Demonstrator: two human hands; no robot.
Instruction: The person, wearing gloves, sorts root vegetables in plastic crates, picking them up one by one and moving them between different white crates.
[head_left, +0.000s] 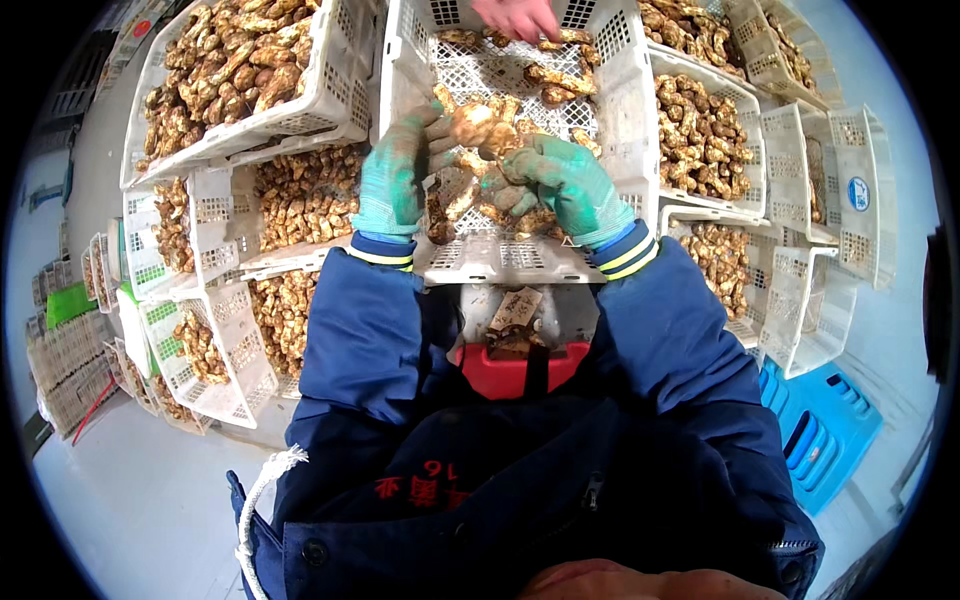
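My right hand (566, 184), in a soiled green knit glove, has its fingers curled at the stem end of a large brown mushroom (484, 129). Over the near half of a white plastic crate (517, 259), this mushroom is tilted, its round cap towards the left. My left hand (409, 161), gloved alike, is beside the cap with its fingers apart; whether the fingertips touch the cap is unclear. Several loose mushrooms (559, 81) lie on the crate's lattice floor, some partly hidden under my hands.
At the crate's far end is another person's bare hand (521, 16). Crates heaped with mushrooms (232, 67) stand stacked at left, and more mushroom-filled crates (705, 139) at right. A red plastic object (491, 371) lies before my lap. On the right floor is a blue plastic stool (825, 435).
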